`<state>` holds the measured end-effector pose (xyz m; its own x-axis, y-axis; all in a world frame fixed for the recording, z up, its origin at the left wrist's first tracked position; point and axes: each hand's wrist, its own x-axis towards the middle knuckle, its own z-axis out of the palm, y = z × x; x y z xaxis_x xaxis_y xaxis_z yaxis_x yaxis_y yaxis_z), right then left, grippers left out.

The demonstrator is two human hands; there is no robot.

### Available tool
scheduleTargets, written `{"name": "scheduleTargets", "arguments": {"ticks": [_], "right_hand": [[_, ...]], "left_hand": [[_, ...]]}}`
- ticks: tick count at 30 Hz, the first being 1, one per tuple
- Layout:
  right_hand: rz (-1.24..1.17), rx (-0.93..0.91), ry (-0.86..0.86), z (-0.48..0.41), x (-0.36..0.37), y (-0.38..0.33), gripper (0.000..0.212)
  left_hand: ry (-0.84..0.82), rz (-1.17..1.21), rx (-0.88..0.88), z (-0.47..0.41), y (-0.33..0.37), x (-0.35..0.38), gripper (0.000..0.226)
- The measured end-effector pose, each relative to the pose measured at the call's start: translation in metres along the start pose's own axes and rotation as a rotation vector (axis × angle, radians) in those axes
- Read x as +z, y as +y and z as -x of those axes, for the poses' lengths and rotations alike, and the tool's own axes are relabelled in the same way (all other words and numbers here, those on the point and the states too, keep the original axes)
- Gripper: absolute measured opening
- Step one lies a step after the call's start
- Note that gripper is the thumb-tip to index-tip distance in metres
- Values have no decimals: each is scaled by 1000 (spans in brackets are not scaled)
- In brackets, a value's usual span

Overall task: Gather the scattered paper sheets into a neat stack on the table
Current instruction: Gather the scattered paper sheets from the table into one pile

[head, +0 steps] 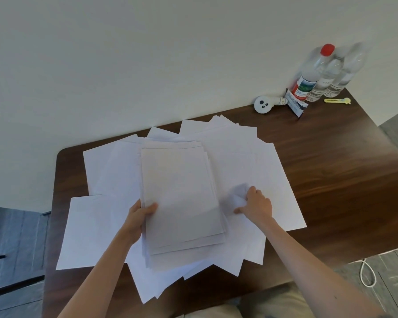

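Several white paper sheets (269, 180) lie fanned and overlapping across the dark wooden table (331, 175). A partly squared stack of sheets (179, 193) sits in the middle on top of them. My left hand (139, 216) grips the stack's near left edge, thumb on top. My right hand (256, 203) is just right of the stack, fingers pinching a loose sheet that bunches up and blurs under them. One more sheet (85, 230) lies at the near left, overhanging the table edge.
At the far right corner stand three clear plastic bottles (317, 74), one with a red cap. Beside them lie a white round device (263, 104), a small dark packet (295, 104) and a yellow clip (337, 101). A white wall runs behind; a white cable (365, 271) lies on the floor.
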<state>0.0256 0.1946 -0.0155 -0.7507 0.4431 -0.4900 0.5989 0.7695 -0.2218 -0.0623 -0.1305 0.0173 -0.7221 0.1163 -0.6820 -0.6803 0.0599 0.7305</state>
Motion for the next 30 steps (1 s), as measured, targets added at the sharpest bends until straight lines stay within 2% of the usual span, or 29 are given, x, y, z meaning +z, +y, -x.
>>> {"name": "scheduleTargets", "arguments": {"ticks": [3, 6, 8, 14, 16, 18, 19, 21, 23, 26, 28, 30], "right_hand": [[-16, -69, -93, -4, -2, 1, 42], [-332, -54, -113, -5, -4, 1, 11], [-517, 13, -25, -6, -9, 7, 31], [-811, 267, 171, -4, -18, 20, 36], [-882, 332, 147, -1, -15, 23, 39], [-906, 389, 41, 1, -12, 26, 26], [-911, 408, 6, 2, -11, 27, 28], [-839, 371, -8, 2, -10, 25, 28], [-654, 269, 159, 0, -13, 20, 14], [-493, 102, 380, -5, -18, 4, 21], [-548, 13, 331, -12, -19, -13, 22], [-675, 26, 198, -25, -20, -32, 24]], "left_hand": [[1, 8, -1, -1, -1, -1, 25], [-2, 18, 0, -1, -2, -2, 27], [-1, 39, 0, -1, -1, -2, 27], [-7, 114, 2, -4, 3, 7, 28], [-1, 118, 2, -6, 3, 13, 29], [1, 116, -5, -8, 1, 21, 29], [3, 120, -11, -9, 0, 25, 29], [8, 129, -20, -11, -2, 32, 28], [11, 121, -22, -12, -3, 33, 27], [15, 108, -20, -13, -3, 26, 23], [29, 105, -10, -13, -1, 19, 21], [57, 115, 3, -14, 0, 13, 22]]}}
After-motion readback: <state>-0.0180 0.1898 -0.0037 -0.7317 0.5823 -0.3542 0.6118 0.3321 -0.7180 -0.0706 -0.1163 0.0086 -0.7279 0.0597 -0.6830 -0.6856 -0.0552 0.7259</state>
